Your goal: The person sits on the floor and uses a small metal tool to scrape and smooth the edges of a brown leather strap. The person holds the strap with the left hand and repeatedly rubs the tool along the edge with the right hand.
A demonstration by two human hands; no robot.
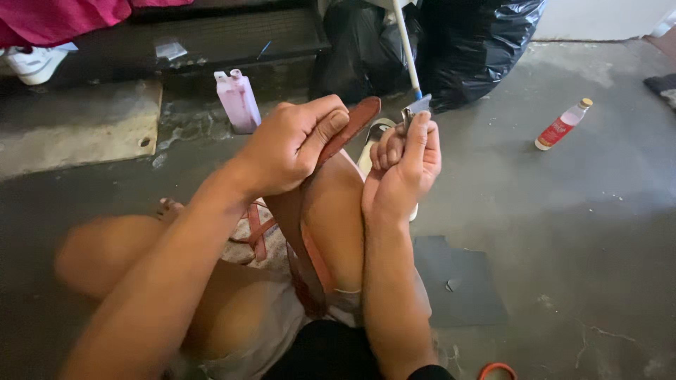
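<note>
Over the raised knee, the left hand is clamping the brown leather strap between thumb and curled fingers, seemingly keeping its end firm for working; the strap is running down across the thigh; the right hand is pinching a small metal blade upright just beside the strap's tip, fingers pressed together around it; on the concrete floor a squarish plastic bottle is holding pink liquid, while a small red-labelled bottle is lying well apart, looking nearly empty; black rubbish bags are bulging behind
</note>
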